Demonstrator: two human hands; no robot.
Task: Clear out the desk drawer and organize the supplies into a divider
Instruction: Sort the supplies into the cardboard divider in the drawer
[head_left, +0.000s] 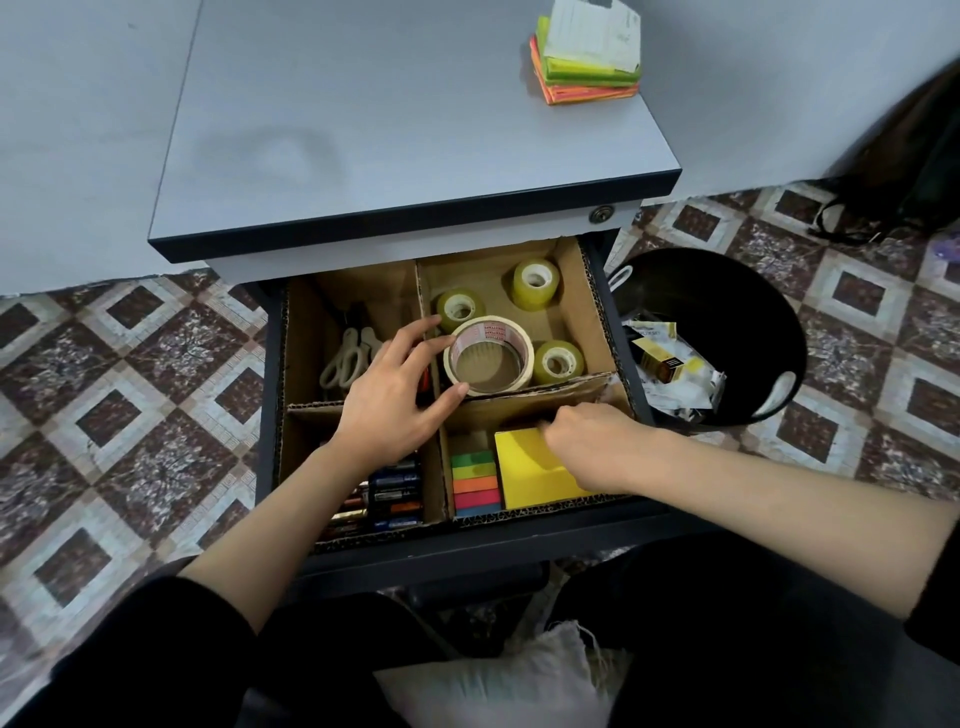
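The open drawer (631, 512) holds a cardboard divider (582, 306) with several compartments. My left hand (395, 395) grips a large cream tape roll (491, 356) at its left rim, in the back right compartment beside three small yellowish tape rolls (535, 283). My right hand (587, 441) has its fingers curled over the far edge of a yellow sticky note pad (524, 478) in the front right compartment. Coloured index tabs (474, 480) lie left of the pad. Scissors (345, 358) are in the back left compartment, batteries (392, 491) in the front left.
A stack of neon sticky notes topped with white paper (589, 57) sits on the desk top (363, 130) at the far right. A black bin (727, 332) with crumpled waste stands right of the drawer. A dark bag (904, 171) lies on the patterned floor.
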